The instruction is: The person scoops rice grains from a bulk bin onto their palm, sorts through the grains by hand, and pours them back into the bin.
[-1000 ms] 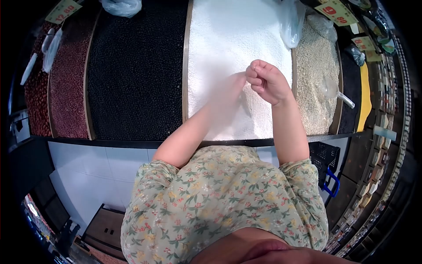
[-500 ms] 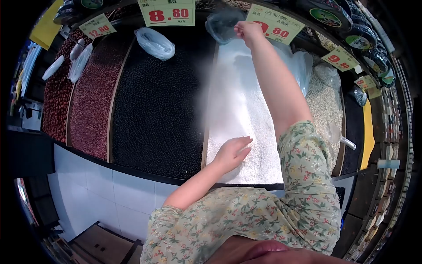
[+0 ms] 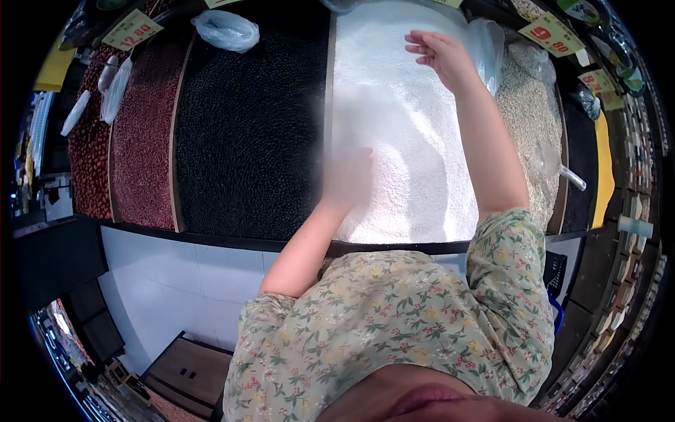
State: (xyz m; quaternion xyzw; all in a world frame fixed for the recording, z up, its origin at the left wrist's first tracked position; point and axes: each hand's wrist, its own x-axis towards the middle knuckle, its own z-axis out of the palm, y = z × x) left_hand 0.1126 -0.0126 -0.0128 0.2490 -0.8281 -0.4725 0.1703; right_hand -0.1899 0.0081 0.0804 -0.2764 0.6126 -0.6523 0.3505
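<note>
Currently, white grains (image 3: 411,190) lie around centre. Right hand (image 3: 439,56), 1 o'clock: fingers slightly apart, nothing seen held. Left hand (image 3: 348,174), 8 o'clock: blurred, cannot tell its grip. Judgement: slow, shallow strokes clear of 9 o'clock divider (image 3: 329,77) limit spill.

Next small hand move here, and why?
Probably lower the right hand toward the white grains: it is over their far part, fingers loosely bent with nothing visible in them. The left hand, though blurred, shows nearer the front edge.
</note>
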